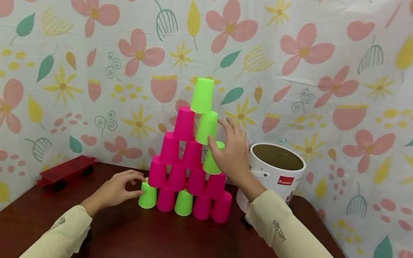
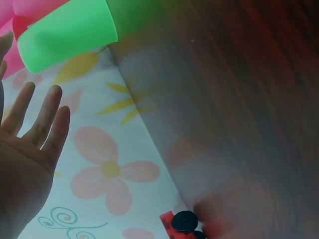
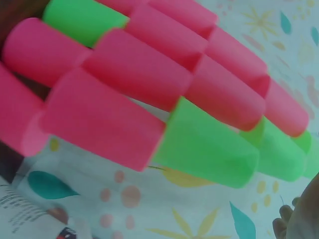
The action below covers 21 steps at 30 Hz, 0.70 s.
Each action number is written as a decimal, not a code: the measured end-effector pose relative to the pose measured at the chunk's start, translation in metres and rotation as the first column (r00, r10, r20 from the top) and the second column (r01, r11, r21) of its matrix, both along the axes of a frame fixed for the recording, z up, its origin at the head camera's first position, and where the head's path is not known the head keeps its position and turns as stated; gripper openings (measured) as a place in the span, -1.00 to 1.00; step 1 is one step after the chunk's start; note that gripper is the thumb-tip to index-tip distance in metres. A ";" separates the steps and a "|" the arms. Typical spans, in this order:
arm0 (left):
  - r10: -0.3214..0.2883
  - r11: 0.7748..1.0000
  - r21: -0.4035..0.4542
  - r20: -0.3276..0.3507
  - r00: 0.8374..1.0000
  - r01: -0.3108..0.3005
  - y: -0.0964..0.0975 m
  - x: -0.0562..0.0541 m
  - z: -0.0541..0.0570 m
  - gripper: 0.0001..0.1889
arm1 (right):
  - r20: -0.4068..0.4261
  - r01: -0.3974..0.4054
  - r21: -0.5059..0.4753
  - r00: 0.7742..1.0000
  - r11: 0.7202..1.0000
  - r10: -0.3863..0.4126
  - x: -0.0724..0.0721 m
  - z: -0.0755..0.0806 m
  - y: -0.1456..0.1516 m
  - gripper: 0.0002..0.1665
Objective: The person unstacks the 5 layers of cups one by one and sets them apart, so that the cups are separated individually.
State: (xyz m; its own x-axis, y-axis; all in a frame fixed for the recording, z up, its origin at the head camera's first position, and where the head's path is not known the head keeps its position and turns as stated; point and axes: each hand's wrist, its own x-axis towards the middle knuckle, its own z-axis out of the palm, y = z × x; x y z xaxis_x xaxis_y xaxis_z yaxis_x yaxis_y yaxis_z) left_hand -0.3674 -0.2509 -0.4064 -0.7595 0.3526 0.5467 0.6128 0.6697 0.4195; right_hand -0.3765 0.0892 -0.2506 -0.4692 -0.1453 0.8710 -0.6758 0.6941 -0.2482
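Note:
A pyramid of upside-down plastic cups, pink and green, stands on the table in five rows. At its peak a green cup [image 1: 202, 96] rests across a pink cup [image 1: 185, 124] and another green cup [image 1: 206, 127]. My right hand [image 1: 232, 151] is raised beside the upper right slope, fingers spread near that second green cup and the green cup [image 1: 213, 158] below it. Low on the left, my left hand [image 1: 118, 190] has its fingers extended around the side of the bottom corner green cup [image 1: 148, 194]. Whether its fingertips touch the cup is unclear. Neither hand grips a cup.
A white bucket [image 1: 274, 176] with a red label stands right of the pyramid, behind my right forearm. At the back left lies a red skateboard-like object [image 1: 67, 171] with black wheels. A flowered sheet [image 1: 143, 14] hangs behind the dark wooden table [image 1: 174, 248].

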 end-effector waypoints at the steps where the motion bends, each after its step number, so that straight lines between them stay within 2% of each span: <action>1: 0.001 1.000 0.005 0.019 1.000 -0.001 0.000 -0.001 -0.001 -0.62 | 0.001 -0.011 -0.019 1.000 1.000 0.011 -0.002 0.005 0.000 -0.39; 6: -0.009 1.000 0.013 0.073 0.997 0.008 -0.001 -0.007 -0.006 -0.63 | 0.067 -0.081 -0.114 0.994 0.990 0.089 -0.015 0.032 -0.003 -0.32; 12: -0.050 0.998 0.030 0.110 0.993 0.047 -0.001 -0.009 -0.010 -0.61 | 0.190 -0.196 -0.203 0.953 0.959 0.235 -0.022 0.063 -0.009 -0.22; 18: -0.042 0.999 0.033 0.135 0.990 0.038 -0.002 -0.010 -0.009 -0.62 | 0.275 -0.213 -0.217 0.923 0.952 0.270 -0.026 0.081 -0.018 -0.15; 21: -0.076 0.997 0.038 0.132 0.988 0.072 -0.001 -0.013 -0.010 -0.64 | 0.315 -0.210 -0.224 0.908 0.952 0.275 -0.030 0.085 -0.019 -0.12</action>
